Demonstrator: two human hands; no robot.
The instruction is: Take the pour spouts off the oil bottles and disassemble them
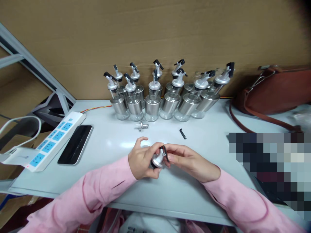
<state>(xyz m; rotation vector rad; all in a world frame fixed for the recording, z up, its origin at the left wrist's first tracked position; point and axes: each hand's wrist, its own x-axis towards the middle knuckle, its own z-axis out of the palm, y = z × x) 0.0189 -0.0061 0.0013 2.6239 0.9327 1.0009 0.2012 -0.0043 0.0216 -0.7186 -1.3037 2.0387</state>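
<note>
My left hand (145, 159) is closed around a silver pourer stopper (157, 160), its spout tilted up to the right. At the spout's tip, my right hand (183, 159) pinches a black flip cap (166, 153) between thumb and fingers. The cap touches the spout; whether it is fastened there I cannot tell. Beyond my hands lie a loose silver pourer piece (143, 126) and a separate small black lever cap (183, 133). Two uneven rows of glass bottles with steel sleeves (152, 105) stand behind, many topped with similar silver pourers and black caps.
A white power strip (54, 139) and a dark-screened phone (75, 144) lie on the left of the grey table (104, 183). On the right are a brown leather bag (279, 87) with its strap and a blurred-out area. A cardboard panel (155, 35) closes off the back.
</note>
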